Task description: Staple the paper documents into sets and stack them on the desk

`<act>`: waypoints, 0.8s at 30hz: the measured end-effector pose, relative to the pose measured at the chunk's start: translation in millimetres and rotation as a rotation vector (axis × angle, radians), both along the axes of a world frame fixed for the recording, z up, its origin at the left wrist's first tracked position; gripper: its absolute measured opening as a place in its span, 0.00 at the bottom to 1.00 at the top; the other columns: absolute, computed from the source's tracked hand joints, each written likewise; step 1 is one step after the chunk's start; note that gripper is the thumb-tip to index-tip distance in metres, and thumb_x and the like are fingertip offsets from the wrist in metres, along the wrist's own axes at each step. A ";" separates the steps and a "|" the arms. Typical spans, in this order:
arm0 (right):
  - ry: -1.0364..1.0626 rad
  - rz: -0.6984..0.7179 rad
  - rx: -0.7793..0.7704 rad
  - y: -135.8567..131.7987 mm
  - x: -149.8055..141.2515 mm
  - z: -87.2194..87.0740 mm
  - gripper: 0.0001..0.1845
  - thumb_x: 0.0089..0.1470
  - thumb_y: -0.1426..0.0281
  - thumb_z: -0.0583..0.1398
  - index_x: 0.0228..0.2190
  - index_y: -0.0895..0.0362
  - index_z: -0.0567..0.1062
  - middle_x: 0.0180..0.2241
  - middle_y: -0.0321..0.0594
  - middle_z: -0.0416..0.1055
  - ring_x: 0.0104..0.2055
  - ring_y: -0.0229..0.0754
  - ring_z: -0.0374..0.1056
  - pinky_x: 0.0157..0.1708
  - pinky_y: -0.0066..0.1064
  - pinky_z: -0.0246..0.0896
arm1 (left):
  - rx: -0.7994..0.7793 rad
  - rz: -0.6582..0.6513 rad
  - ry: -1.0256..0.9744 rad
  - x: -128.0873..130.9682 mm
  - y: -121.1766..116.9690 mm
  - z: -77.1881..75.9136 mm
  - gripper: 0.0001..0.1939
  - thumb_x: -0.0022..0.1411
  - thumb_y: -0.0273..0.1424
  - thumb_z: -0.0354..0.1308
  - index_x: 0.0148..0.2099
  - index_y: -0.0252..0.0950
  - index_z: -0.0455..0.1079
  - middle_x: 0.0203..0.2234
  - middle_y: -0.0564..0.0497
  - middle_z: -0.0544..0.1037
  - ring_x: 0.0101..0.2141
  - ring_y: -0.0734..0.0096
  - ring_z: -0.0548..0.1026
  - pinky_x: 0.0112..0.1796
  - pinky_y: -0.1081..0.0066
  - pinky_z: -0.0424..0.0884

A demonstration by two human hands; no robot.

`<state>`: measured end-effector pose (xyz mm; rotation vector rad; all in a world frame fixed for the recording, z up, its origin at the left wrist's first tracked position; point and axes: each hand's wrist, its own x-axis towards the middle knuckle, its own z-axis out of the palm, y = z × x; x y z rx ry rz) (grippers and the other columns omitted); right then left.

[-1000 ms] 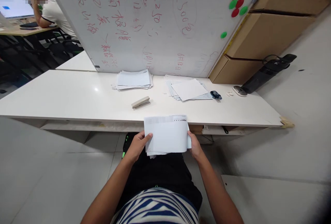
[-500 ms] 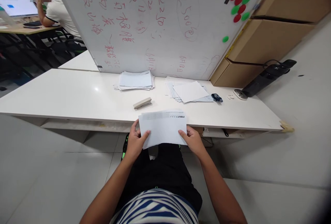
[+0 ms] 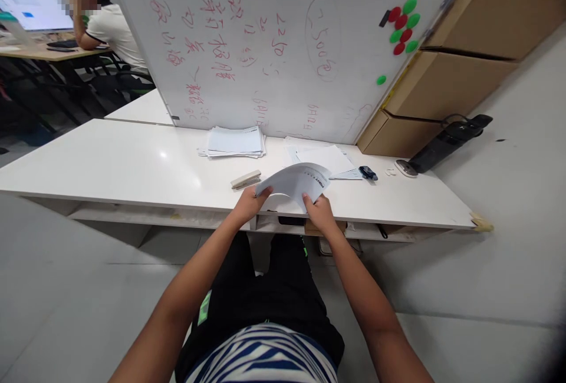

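a: what're we gripping rn?
b: we're holding the paper sheets [image 3: 294, 178] w/ both hands, abv the front edge of the white desk [image 3: 186, 180].
a: how're we gripping 'em?
b: our left hand [image 3: 247, 204] is clamping the l end, & our right hand [image 3: 319, 211] is clamping the lower r corner. we're bowing the sheets, so they're arching up in the mid. some printed letters [image 3: 315, 180] are showing nr the r end.
a: what's lying nr us?
b: a beige stapler [image 3: 245, 179] is sitting on the desk, just beside our left hand. a paper stack [image 3: 234, 140] is lying behind it, in front of the whiteboard [image 3: 292, 85]. loose papers [image 3: 336, 160] are lying to the r, partly hiding behind our sheets.
a: & further r?
b: we're seeing a small dark item [image 3: 368, 173], can't tell what exactly, then a mouse [image 3: 405, 168] & a dark bottle [image 3: 444, 146]. cardboard boxes [image 3: 464, 85] are standing piled up beside the whiteboard.
a: anyone else?
b: yep, a co-worker [image 3: 115, 34] in a white top is sitting far l, nr a monitor [image 3: 35, 5].
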<state>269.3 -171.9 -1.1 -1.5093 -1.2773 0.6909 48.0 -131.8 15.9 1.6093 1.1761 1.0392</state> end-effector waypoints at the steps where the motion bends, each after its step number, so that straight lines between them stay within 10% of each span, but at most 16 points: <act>1: -0.044 0.022 -0.015 1.4 -0.1 -5.1 0.20 0.51 0.55 0.59 0.38 0.56 0.78 0.38 0.47 0.77 0.44 0.54 0.70 0.48 0.44 0.61 | 0.000 0.002 0.022 1.8 3.4 -6.2 0.23 0.57 0.48 0.56 0.43 0.34 0.76 0.38 0.47 0.79 0.43 0.52 0.73 0.44 0.61 0.68; 10: 0.009 0.080 -0.036 1.6 24.2 -23.9 0.27 0.48 0.47 0.59 0.35 0.57 0.79 0.37 0.44 0.78 0.45 0.52 0.70 0.49 0.39 0.61 | -0.070 0.043 -0.016 -5.0 6.3 -27.7 0.24 0.56 0.49 0.57 0.42 0.33 0.76 0.39 0.45 0.79 0.44 0.51 0.74 0.44 0.62 0.68; 13: 0.130 -0.019 -0.017 23.4 46.8 -19.3 0.40 0.53 0.40 0.43 0.35 0.59 0.78 0.33 0.46 0.77 0.42 0.50 0.72 0.47 0.41 0.63 | -0.045 0.023 -0.022 -5.3 5.1 -27.5 0.23 0.56 0.48 0.58 0.43 0.34 0.76 0.39 0.46 0.79 0.44 0.51 0.73 0.46 0.61 0.67; 17: -0.294 -0.222 0.093 68.2 66.2 -16.5 0.36 0.54 0.45 0.49 0.50 0.59 0.71 0.52 0.52 0.69 0.58 0.53 0.60 0.58 0.47 0.49 | 0.001 -0.047 -0.023 -3.9 3.0 -26.9 0.21 0.57 0.47 0.57 0.43 0.37 0.76 0.39 0.48 0.79 0.44 0.53 0.73 0.47 0.61 0.67; 20: -0.666 -0.105 -0.064 92.6 66.5 -23.0 0.38 0.49 0.50 0.59 0.57 0.55 0.63 0.63 0.51 0.55 0.66 0.56 0.45 0.62 0.52 0.31 | -0.008 -0.064 -0.024 -3.6 2.9 -27.0 0.20 0.56 0.47 0.57 0.43 0.37 0.76 0.38 0.49 0.79 0.43 0.54 0.74 0.46 0.61 0.67; 24: -0.713 -0.060 -0.089 96.1 60.2 -34.0 0.28 0.56 0.54 0.53 0.52 0.56 0.68 0.61 0.51 0.59 0.64 0.55 0.49 0.61 0.53 0.32 | -0.024 -0.077 0.000 -4.7 3.7 -28.3 0.20 0.56 0.46 0.58 0.42 0.37 0.76 0.37 0.49 0.79 0.42 0.55 0.74 0.44 0.63 0.68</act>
